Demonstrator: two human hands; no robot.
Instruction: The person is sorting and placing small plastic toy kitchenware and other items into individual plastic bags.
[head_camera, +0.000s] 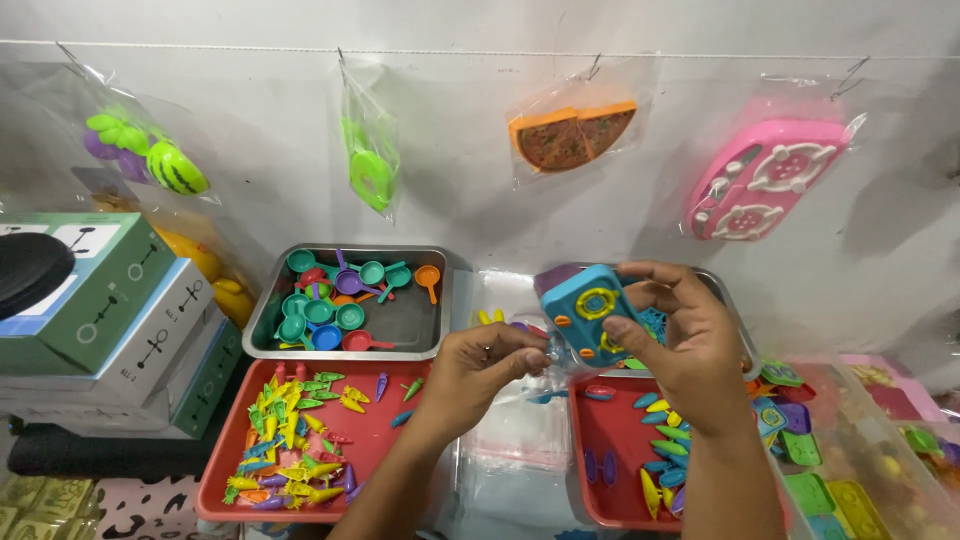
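Metal tray (420, 340): small toy pans. Red tray (385, 425) just below it: toy vegetables. Right hand (680, 335), right of the metal tray, fingers closed on blue toy stove (590, 315). Left hand (480, 365) pinches a clear bag (545, 365), contents unclear. Second red tray (615, 450) is partly hidden by forearm.

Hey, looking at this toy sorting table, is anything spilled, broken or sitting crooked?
Nothing looks spilled or broken. The little pans stay inside the metal tray, and the pointed pieces lie loose on the left red tray. The right hand holds a blue toy stove at a tilt, the left hand beside it.
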